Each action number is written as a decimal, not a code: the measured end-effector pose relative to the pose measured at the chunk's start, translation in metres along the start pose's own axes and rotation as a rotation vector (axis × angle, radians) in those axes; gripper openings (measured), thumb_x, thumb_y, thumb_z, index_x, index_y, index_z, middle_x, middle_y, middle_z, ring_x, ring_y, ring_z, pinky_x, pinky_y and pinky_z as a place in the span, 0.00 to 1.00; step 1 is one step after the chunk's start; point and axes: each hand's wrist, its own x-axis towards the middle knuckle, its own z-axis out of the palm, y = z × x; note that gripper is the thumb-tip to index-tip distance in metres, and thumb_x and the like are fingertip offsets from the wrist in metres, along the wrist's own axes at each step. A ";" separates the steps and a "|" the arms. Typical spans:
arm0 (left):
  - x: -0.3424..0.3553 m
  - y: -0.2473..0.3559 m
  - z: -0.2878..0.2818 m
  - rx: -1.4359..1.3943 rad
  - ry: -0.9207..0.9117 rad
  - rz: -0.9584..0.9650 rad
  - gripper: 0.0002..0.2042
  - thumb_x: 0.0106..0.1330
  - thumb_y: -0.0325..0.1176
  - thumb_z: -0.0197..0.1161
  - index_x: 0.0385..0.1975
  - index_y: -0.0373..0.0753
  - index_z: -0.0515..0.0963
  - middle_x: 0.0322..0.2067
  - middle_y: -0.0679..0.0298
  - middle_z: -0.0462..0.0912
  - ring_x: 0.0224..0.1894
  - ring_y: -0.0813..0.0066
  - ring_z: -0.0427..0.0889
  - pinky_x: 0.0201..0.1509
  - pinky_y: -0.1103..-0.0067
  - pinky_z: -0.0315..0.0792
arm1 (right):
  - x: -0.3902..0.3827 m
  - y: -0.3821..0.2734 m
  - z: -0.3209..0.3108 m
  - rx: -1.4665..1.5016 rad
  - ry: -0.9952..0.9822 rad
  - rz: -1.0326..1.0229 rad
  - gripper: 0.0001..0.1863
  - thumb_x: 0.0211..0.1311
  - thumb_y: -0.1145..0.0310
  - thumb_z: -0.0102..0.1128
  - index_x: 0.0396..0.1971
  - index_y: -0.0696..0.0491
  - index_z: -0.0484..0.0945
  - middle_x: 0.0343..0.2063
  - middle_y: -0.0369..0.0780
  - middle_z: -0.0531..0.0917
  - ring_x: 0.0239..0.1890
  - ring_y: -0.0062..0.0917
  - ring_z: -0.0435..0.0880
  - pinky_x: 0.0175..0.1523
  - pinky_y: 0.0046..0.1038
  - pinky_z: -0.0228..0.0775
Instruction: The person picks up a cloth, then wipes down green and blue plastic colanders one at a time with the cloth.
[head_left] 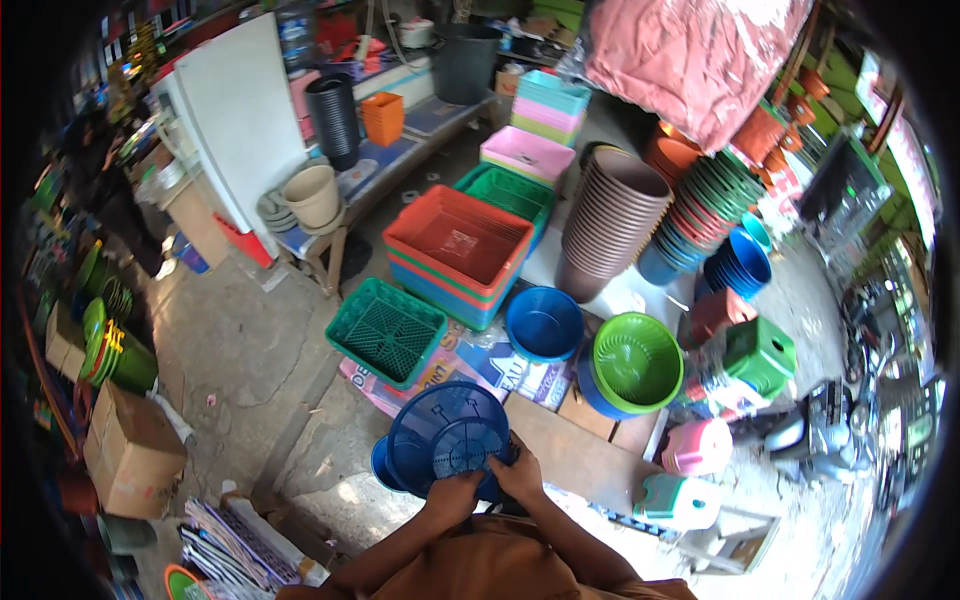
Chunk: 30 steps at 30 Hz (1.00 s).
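A round blue colander [462, 410], with a pattern of holes in its bottom, is tilted in front of my body. My left hand [455, 496] is closed at its near side. On the near right rim my right hand [517, 474] is closed too, its thumb inside. Another blue rounded piece [381, 466] shows behind the colander's left edge, mostly hidden. Just beyond stands a green rectangular basket [387, 332] with a slotted bottom. A blue basin [544, 322] and a green colander [637, 362] stacked over blue ones sit on the low table to the right.
Stacked red, green and blue baskets [458, 240] stand ahead, with tall brown buckets [615, 215] beside them. A low bench [420, 125] bears pots. Cardboard boxes [135, 450] stand at left; a motorcycle [825, 420] is at right. A pink wrapped bundle [690, 60] hangs overhead.
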 end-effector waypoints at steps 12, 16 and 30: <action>0.099 -0.052 0.020 -0.795 0.450 -0.058 0.31 0.62 0.31 0.67 0.62 0.32 0.59 0.43 0.58 0.73 0.39 0.74 0.77 0.41 0.78 0.74 | 0.044 0.066 -0.045 0.566 0.596 0.037 0.32 0.58 0.71 0.60 0.62 0.64 0.63 0.46 0.51 0.80 0.49 0.31 0.80 0.56 0.28 0.70; 0.167 -0.031 0.015 -0.986 0.251 -0.167 0.27 0.64 0.30 0.64 0.61 0.32 0.62 0.33 0.62 0.77 0.26 0.77 0.79 0.31 0.81 0.76 | 0.084 0.100 -0.061 0.537 0.652 0.057 0.35 0.59 0.67 0.62 0.65 0.60 0.60 0.47 0.51 0.81 0.49 0.34 0.81 0.56 0.31 0.70; 0.395 -0.056 0.011 -0.969 0.155 -0.293 0.29 0.67 0.36 0.61 0.66 0.44 0.60 0.46 0.63 0.78 0.38 0.79 0.79 0.39 0.84 0.75 | 0.271 0.147 -0.110 0.270 0.427 0.200 0.52 0.58 0.59 0.67 0.71 0.55 0.39 0.46 0.57 0.80 0.46 0.49 0.83 0.47 0.38 0.76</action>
